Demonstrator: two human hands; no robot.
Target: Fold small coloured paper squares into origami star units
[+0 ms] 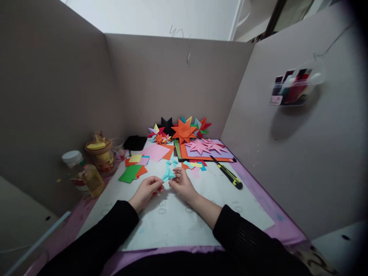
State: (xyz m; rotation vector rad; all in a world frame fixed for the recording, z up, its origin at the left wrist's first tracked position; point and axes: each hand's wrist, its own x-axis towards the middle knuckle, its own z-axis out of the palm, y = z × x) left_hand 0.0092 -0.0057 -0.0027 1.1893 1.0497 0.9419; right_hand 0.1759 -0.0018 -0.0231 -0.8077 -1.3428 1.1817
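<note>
Meanwhile, hands pinch light-blue folded paper [168, 175]; cutter knife [227, 173] right, paper stars [184, 132] behind, jars [99, 157] left.

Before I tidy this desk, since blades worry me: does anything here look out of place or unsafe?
The yellow-and-black utility knife lies loose and askew right of the hands, partly on the paper stack; whether its blade is out, I cannot tell. Both hands hold a light blue folded piece.
</note>
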